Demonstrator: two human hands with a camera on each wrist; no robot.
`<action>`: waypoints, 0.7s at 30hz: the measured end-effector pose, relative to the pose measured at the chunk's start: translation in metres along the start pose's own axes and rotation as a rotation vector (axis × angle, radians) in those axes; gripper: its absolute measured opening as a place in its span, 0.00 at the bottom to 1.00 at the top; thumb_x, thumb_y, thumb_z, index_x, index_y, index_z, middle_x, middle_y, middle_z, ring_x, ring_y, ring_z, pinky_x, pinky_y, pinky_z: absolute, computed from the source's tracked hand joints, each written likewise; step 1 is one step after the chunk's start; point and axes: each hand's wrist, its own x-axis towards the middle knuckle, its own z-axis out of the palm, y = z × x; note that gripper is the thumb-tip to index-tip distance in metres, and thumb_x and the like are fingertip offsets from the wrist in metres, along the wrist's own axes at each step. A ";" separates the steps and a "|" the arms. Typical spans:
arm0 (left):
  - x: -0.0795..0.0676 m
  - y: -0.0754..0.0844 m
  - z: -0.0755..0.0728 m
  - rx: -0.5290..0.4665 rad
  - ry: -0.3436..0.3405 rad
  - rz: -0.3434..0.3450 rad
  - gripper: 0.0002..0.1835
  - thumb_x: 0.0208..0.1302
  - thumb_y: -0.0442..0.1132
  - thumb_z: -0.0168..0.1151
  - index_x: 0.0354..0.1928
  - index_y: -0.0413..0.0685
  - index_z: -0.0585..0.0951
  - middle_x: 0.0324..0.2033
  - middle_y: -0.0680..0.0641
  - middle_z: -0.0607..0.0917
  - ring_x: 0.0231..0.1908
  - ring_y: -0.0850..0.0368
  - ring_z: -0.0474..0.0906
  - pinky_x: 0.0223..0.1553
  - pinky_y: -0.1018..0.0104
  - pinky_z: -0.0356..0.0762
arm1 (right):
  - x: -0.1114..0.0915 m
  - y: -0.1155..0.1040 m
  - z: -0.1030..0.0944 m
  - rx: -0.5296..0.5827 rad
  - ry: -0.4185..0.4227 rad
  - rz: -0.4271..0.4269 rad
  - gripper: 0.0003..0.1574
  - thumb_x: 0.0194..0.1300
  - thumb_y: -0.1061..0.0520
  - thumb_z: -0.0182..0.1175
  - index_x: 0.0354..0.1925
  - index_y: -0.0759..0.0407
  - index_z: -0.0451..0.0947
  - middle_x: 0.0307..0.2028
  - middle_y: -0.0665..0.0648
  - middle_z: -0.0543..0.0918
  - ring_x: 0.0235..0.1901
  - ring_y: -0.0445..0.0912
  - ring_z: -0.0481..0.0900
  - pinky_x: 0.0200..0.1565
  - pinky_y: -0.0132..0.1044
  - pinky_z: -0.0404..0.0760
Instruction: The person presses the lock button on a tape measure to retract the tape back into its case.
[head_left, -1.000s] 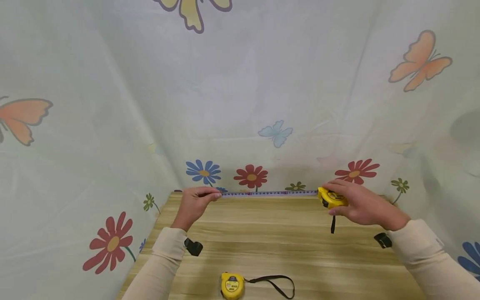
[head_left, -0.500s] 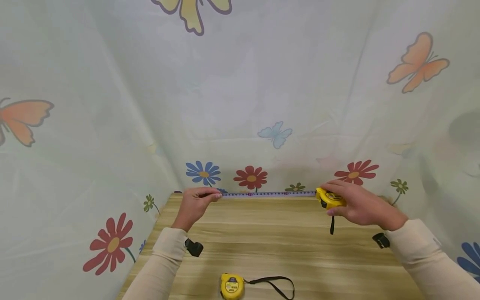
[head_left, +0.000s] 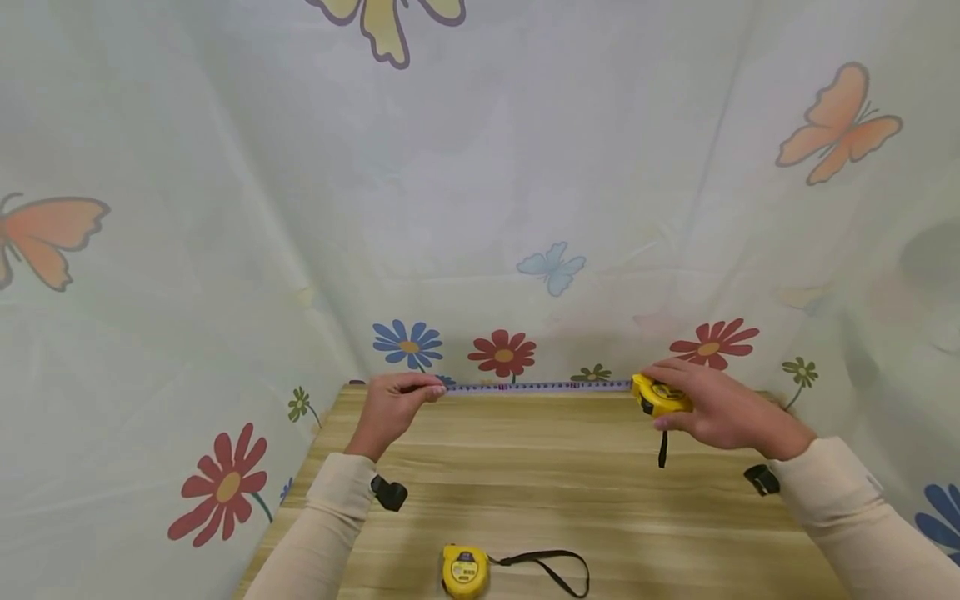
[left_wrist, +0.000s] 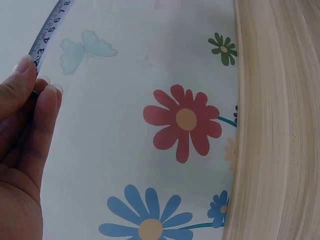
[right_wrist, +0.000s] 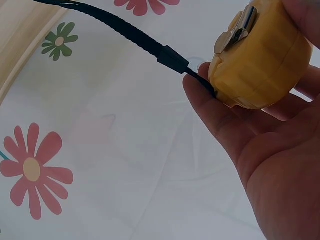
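My left hand [head_left: 393, 410] pinches the end of a white measuring blade [head_left: 540, 387] between thumb and fingers; in the left wrist view the blade [left_wrist: 49, 37] runs up out of that grip, low numbers showing. At the right, my right hand [head_left: 720, 408] grips the yellow tape measure [head_left: 660, 396] the blade comes out of. The blade is stretched level between both hands. The right wrist view shows fingers and thumb round the yellow case [right_wrist: 260, 60], a metal clip on its side and a black wrist strap [right_wrist: 120, 30] hanging from it.
A second yellow tape measure [head_left: 465, 572] lies on the wooden table [head_left: 525, 475] near the front, its black strap [head_left: 551, 557] looped to the right. A pale curtain [head_left: 465, 183] printed with flowers and butterflies rises behind the table and along both sides.
Almost nothing differs; the right hand with its tape measure has shifted very slightly left, while the left hand keeps its pinch on the blade's end.
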 end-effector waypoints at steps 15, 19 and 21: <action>0.001 0.003 0.003 -0.004 -0.010 -0.011 0.08 0.66 0.42 0.74 0.40 0.45 0.93 0.38 0.44 0.93 0.38 0.56 0.89 0.44 0.62 0.88 | 0.005 -0.001 0.002 -0.004 -0.002 -0.027 0.37 0.65 0.53 0.74 0.68 0.61 0.75 0.61 0.61 0.80 0.47 0.44 0.80 0.49 0.44 0.87; 0.001 0.004 0.003 0.002 -0.020 -0.011 0.07 0.66 0.42 0.74 0.39 0.47 0.93 0.38 0.45 0.93 0.38 0.56 0.89 0.42 0.67 0.87 | 0.004 -0.001 0.003 0.007 -0.004 -0.022 0.37 0.64 0.53 0.74 0.68 0.61 0.75 0.61 0.62 0.80 0.47 0.44 0.80 0.49 0.44 0.87; 0.001 0.005 0.004 0.005 -0.021 -0.008 0.06 0.66 0.42 0.74 0.39 0.49 0.93 0.38 0.45 0.93 0.37 0.57 0.89 0.42 0.69 0.86 | 0.004 -0.002 0.003 0.007 -0.001 -0.021 0.37 0.64 0.54 0.74 0.68 0.61 0.75 0.61 0.62 0.80 0.47 0.44 0.80 0.49 0.44 0.87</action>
